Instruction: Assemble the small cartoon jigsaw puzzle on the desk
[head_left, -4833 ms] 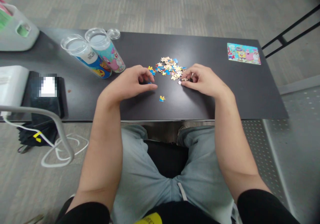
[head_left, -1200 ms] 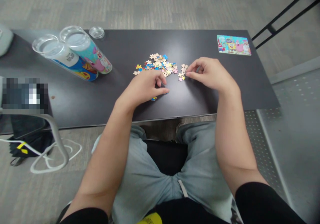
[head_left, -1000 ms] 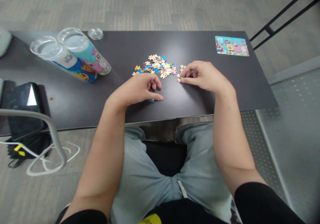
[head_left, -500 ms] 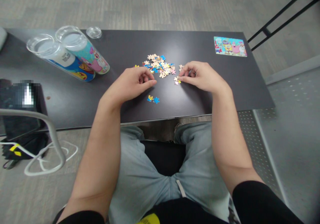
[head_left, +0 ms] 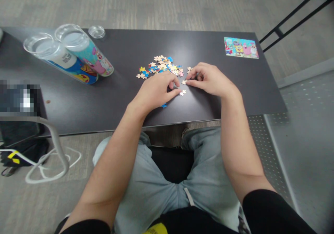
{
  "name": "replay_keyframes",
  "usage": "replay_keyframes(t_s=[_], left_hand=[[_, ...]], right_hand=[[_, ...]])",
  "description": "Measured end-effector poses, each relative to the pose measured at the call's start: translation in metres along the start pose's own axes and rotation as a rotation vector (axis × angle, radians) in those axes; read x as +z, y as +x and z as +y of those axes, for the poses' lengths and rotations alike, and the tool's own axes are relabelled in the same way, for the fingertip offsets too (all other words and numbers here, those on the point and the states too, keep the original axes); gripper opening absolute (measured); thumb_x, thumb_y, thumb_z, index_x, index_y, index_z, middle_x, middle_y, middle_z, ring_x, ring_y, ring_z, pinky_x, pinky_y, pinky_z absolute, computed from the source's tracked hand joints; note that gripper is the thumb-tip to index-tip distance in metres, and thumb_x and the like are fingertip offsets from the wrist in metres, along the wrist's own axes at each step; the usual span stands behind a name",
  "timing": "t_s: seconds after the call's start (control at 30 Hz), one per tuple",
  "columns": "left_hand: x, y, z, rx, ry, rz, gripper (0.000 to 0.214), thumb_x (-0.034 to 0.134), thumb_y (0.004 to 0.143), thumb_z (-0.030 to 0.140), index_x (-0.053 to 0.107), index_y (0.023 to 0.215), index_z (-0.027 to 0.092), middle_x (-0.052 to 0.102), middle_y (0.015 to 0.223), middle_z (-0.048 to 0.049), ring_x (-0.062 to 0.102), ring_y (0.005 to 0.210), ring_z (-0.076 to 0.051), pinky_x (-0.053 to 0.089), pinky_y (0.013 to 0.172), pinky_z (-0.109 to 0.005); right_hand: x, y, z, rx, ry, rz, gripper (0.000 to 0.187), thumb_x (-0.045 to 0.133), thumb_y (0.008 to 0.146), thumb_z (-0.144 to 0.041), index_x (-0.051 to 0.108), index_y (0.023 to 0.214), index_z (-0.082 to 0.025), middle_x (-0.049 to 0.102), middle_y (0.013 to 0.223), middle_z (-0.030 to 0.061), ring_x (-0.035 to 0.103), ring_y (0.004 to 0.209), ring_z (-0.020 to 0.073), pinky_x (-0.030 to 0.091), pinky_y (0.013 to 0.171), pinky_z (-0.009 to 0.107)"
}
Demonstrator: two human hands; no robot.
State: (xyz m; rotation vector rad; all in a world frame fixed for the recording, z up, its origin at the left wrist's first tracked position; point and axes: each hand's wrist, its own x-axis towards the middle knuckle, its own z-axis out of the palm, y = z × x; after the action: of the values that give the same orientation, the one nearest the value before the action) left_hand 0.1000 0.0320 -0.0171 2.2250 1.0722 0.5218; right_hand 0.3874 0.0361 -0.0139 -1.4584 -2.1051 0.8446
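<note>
My right hand (head_left: pixel 208 78) is closed in a pinch, thumb and forefinger at the edge of a pale-backed jigsaw puzzle piece (head_left: pixel 184 82). From the left, my left hand (head_left: pixel 158 89) reaches in with curled fingers, its thumb tip against a second puzzle piece (head_left: pixel 183 93) just below. Behind the hands lies a pile of jigsaw pieces (head_left: pixel 163 64), some pale side up, others blue, yellow or pink. One loose piece (head_left: pixel 189 69) sits beyond my right fingertips. Under my left wrist a blue piece (head_left: pixel 164 105) is partly covered.
Two clear cylindrical containers with cartoon prints, one blue (head_left: pixel 86 72) and one pink and teal (head_left: pixel 100 62), lie at the left. A clear round lid (head_left: pixel 96 32) is behind them. The cartoon picture card (head_left: pixel 241 48) lies far right on the dark table (head_left: pixel 208 46).
My left hand has moved right, over the front loose pieces, to a piece near my right hand. Several pieces left of the pile are now uncovered. My right hand has barely moved.
</note>
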Motion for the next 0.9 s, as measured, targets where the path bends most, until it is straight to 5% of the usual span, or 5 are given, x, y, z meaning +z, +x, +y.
replay_keyframes(t_s=[0.4,0.53,0.67,0.9], left_hand=[[-0.004,-0.001,-0.006,-0.047,-0.001,0.008,0.017,0.076,0.110,0.045,0.084,0.104,0.031,0.081,0.099,-0.0058,0.073,0.094,-0.031,0.051,0.089,-0.050],[-0.011,-0.002,-0.016,-0.101,0.010,0.113,0.017,0.077,0.110,0.043,0.087,0.107,0.029,0.081,0.095,-0.0062,0.072,0.088,-0.031,0.049,0.082,-0.049],[-0.018,-0.005,-0.021,-0.151,0.028,0.167,0.020,0.081,0.107,0.046,0.087,0.108,0.027,0.079,0.091,-0.0044,0.066,0.081,-0.028,0.045,0.079,-0.045],[-0.029,-0.010,-0.028,-0.184,0.032,0.180,0.026,0.083,0.106,0.051,0.088,0.108,0.026,0.076,0.090,-0.0029,0.064,0.080,-0.027,0.046,0.082,-0.045]], right_hand=[[-0.019,-0.017,-0.013,0.071,0.157,-0.116,0.022,0.102,0.093,-0.044,0.082,0.098,-0.035,0.085,0.115,0.0066,0.063,0.091,0.0273,0.050,0.092,0.049],[-0.017,-0.020,-0.021,0.080,0.099,-0.027,0.033,0.099,0.100,-0.057,0.077,0.092,-0.033,0.084,0.104,0.0088,0.065,0.095,0.0313,0.050,0.094,0.051],[-0.002,-0.010,-0.028,0.021,0.042,-0.119,0.050,0.102,0.100,-0.075,0.075,0.086,-0.035,0.081,0.101,0.0062,0.067,0.096,0.0320,0.052,0.094,0.051],[-0.012,-0.008,-0.003,0.108,0.052,-0.143,0.052,0.109,0.093,-0.076,0.076,0.087,-0.036,0.079,0.094,0.0056,0.068,0.093,0.0326,0.049,0.085,0.051]])
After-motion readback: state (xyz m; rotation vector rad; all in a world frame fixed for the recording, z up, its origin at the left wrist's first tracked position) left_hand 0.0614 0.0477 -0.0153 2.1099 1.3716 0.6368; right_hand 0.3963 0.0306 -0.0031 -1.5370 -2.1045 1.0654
